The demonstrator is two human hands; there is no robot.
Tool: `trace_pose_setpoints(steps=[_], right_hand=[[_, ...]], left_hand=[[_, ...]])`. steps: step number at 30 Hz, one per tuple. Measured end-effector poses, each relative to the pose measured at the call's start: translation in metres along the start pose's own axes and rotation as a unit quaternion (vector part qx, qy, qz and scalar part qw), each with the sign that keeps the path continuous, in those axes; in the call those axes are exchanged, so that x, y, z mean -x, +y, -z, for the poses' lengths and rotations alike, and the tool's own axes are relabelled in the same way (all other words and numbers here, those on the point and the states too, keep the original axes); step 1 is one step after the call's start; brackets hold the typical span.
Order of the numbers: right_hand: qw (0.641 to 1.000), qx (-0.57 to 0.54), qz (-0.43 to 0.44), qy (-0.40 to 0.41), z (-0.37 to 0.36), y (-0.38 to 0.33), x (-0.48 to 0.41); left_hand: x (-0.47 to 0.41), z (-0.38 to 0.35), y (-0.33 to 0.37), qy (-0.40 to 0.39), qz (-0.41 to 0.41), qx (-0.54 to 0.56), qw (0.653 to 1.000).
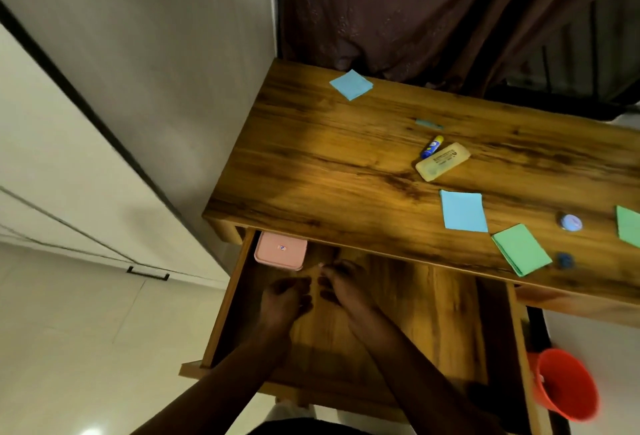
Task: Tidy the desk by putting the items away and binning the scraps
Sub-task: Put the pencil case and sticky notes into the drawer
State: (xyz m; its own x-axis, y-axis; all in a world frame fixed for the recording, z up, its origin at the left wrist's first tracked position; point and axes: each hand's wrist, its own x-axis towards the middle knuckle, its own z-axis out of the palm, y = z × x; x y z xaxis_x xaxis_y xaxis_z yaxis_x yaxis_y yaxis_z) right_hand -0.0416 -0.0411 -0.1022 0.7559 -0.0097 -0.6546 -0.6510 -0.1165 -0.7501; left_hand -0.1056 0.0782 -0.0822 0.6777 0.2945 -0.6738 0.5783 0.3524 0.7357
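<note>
A wooden desk [329, 164] has its drawer [433, 313] pulled out. A pink box [280, 250] lies in the drawer's far left corner. Both my hands are inside the drawer, close together: my left hand [285, 299] and my right hand [341, 284] have loosely curled fingers and I see nothing in them. On the desk lie blue papers [351, 84] [464, 211], green papers [521, 249] [628, 225], a small blue scrap [429, 123], a glue stick [432, 146], a yellowish case [443, 161], a round tape roll [570, 221] and a small dark blue object [565, 260].
An orange bucket [568, 386] stands on the floor to the right of the drawer. A dark curtain [415, 11] hangs behind the desk. A pale wall and cabinet [86, 157] lie to the left, with light floor tiles [86, 348] below.
</note>
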Motion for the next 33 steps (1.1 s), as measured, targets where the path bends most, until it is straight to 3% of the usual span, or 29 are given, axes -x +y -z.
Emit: trace_pose_setpoints(steps=[6,10,16,21,26,33], right_hand=[[0.997,-0.033,0.072,-0.007,0.075,-0.036,0.034],[0.991,-0.037,0.113,0.055,0.123,-0.064,0.038],[0.986,-0.062,0.127,0.093,0.193,-0.100,0.021],[0.976,-0.102,0.133,0.138,0.231,-0.130,-0.015],[0.971,-0.162,0.115,0.130,0.249,-0.154,-0.066],[0.978,-0.117,0.122,0.122,0.245,-0.181,-0.138]], left_hand=[[0.013,-0.063,0.035,-0.091,-0.106,-0.081,0.987],[-0.005,-0.119,0.063,-0.099,-0.168,-0.110,0.975],[-0.047,-0.202,0.097,-0.076,-0.296,-0.216,0.927],[-0.078,-0.266,0.127,-0.057,-0.329,-0.294,0.896],[-0.105,-0.308,0.143,0.018,-0.316,-0.335,0.887],[-0.122,-0.330,0.142,0.025,-0.293,-0.384,0.875]])
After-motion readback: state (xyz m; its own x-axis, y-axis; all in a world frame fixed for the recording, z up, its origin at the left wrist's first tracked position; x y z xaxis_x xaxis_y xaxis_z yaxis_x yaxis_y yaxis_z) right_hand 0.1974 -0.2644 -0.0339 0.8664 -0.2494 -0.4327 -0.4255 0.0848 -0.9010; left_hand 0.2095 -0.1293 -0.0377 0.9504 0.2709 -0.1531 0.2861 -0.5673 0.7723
